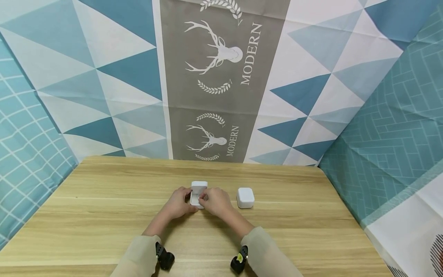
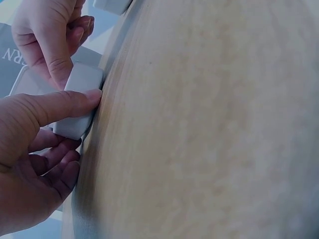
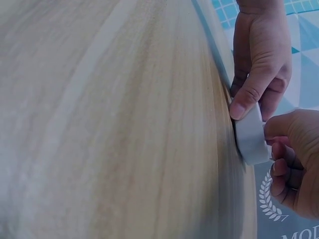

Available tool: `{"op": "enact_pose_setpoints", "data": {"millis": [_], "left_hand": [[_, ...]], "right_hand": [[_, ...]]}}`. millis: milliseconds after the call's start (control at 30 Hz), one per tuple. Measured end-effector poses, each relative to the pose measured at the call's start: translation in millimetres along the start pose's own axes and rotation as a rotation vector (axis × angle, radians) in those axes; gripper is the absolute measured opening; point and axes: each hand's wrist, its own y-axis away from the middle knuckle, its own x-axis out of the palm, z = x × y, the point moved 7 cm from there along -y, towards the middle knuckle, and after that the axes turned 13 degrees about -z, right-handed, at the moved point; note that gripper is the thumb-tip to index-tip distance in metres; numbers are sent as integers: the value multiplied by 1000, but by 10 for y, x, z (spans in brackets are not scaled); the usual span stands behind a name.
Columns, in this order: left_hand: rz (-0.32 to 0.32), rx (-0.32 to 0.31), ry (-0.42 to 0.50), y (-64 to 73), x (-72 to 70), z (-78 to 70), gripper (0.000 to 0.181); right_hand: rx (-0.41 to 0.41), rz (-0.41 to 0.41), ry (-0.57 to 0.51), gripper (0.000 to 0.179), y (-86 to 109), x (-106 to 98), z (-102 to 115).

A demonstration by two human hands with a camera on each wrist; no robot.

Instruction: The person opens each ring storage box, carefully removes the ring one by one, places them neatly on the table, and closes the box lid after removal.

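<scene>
A small white jewelry box (image 1: pixel 199 185) stands on the wooden table with its lid raised at the back. My left hand (image 1: pixel 179 202) grips the box from its left side; in the left wrist view the thumb lies across the front wall and the fingers curl round the far side. My right hand (image 1: pixel 217 201) reaches in from the right, thumb and forefinger pinched together at the open inside of the box. A small item between these fingertips is mostly hidden, and its kind does not show. The other fingers of the right hand are curled.
Right of the hands stands a second white box (image 1: pixel 245 198), closed. The table (image 1: pixel 294 238) is light wood, ending at a patterned cloth backdrop (image 1: pixel 138 96). Black cameras (image 1: pixel 167 261) are strapped to both wrists.
</scene>
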Motion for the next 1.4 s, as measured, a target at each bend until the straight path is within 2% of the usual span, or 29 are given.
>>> {"op": "enact_pose_setpoints", "data": {"millis": [867, 1400], "left_hand": [[4, 14, -7, -27, 12, 11, 68], [10, -12, -4, -27, 32, 33, 68]], "right_hand": [[-37, -25, -3, 9, 19, -45, 15], [-32, -33, 5, 10, 27, -90, -15]]}}
